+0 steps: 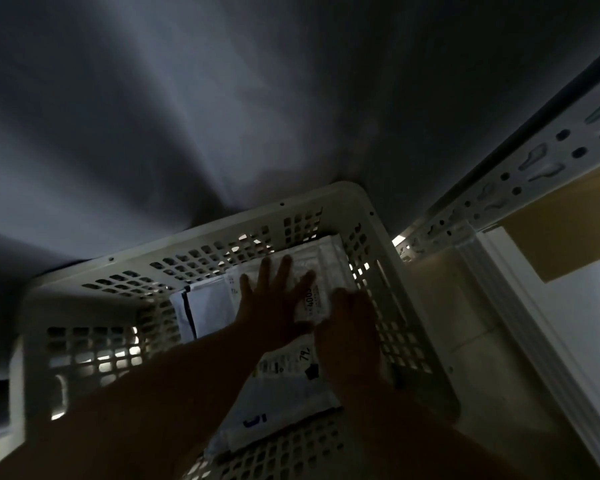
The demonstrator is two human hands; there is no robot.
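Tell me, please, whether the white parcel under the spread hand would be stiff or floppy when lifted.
Probably floppy: the white parcel looks like a crinkled plastic mailer. Likely slippery, given its shiny film, so the left hand may slide.

This looks like a stockroom or parcel storage area. At the right of the frame runs a white metal shelving upright (pixel 520 174) punched with keyhole slots, with brown cardboard (pixel 568 230) beside it. In the lower middle, a white perforated plastic basket (pixel 222 226) holds soft packets (pixel 284 365) bearing printed barcode labels.
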